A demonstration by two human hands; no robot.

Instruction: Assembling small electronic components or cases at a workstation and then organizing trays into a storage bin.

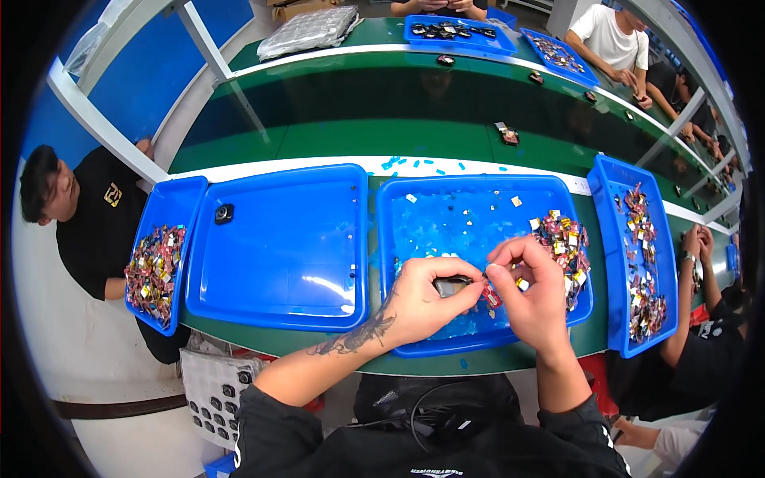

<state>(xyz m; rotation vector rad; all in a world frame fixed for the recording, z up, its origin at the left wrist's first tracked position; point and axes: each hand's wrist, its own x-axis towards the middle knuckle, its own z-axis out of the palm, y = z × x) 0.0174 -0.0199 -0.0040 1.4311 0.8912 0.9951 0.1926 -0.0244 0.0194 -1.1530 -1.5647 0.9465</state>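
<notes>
My left hand [420,299] grips a small dark square part [451,285] over the near side of a blue tray [470,203]. My right hand [535,293] pinches a tiny red and silver piece [492,295] right against that dark part, thumb and forefinger closed on it. Both hands meet at the tray's front middle. A heap of small red, yellow and silver pieces [564,243] lies in the tray's right end, just beyond my right hand. Bits of white and blue scrap dot the tray floor.
A second blue tray [279,247] to the left holds one dark round part [224,213]. Narrow blue trays of mixed pieces stand at far left [159,267] and far right [641,263]. Other people sit at left, right and across the green conveyor [382,119].
</notes>
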